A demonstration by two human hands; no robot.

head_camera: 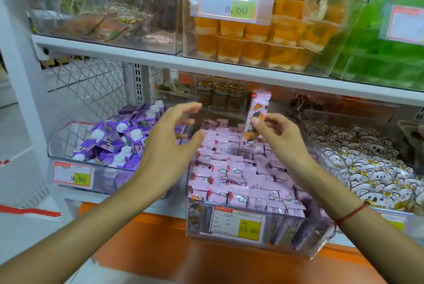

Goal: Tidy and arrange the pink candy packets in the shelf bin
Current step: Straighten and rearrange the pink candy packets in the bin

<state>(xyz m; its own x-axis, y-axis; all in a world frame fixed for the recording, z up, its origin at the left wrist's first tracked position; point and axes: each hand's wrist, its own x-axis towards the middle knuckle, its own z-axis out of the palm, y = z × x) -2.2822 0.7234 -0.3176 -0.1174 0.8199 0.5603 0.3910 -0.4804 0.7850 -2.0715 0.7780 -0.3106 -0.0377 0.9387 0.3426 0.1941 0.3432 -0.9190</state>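
shop, snack aisle. white shelf boards point(206, 63) stacked in tiers, clear plastic bins point(252, 238) side by side on them. printed price tags on bin fronts: 8.60 tag point(231, 0) upper centre, 9.90 tag point(73, 176) lower left, 15.80 tag point(236, 225) lower centre. goods in bulk: orange jelly cups point(252, 38) upper centre, purple cartons point(114, 139) left of centre, pink candy packets point(241, 176) centre, white bear-print packets point(367, 169) at right.

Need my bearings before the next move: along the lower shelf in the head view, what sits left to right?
Purple carton bin → left hand → right hand pinching a pink packet above the pink candy bin → white koala packets.
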